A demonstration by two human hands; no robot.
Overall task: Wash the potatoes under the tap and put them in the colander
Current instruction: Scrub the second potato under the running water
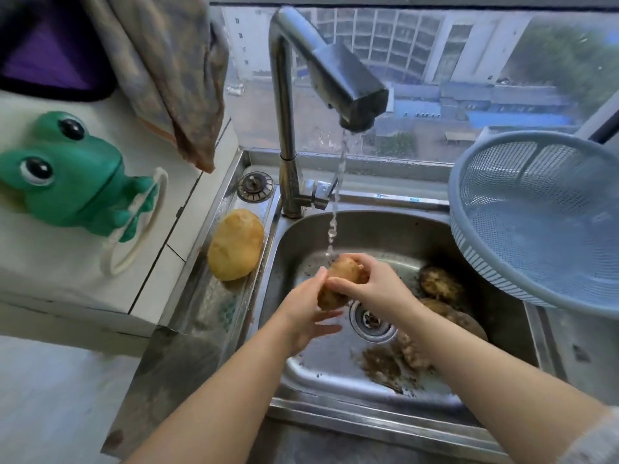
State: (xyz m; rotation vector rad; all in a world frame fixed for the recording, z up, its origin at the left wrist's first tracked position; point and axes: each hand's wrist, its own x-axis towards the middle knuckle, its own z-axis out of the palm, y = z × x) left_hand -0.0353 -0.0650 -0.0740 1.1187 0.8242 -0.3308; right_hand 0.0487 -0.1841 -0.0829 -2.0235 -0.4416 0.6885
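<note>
Potato [330, 296] under tap [335, 75] stream, right hand [378, 286] gripping

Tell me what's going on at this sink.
A person is washing a potato under the running tap. The right hand grips it, and the left hand presses against it with straight fingers. Several muddy potatoes lie in the sink. One clean potato sits on the drainboard to the left. The colander on the right holds none yet.

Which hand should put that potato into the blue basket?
Probably the right hand: it grips the potato, and the colander stands on that side, right of the sink.
</note>
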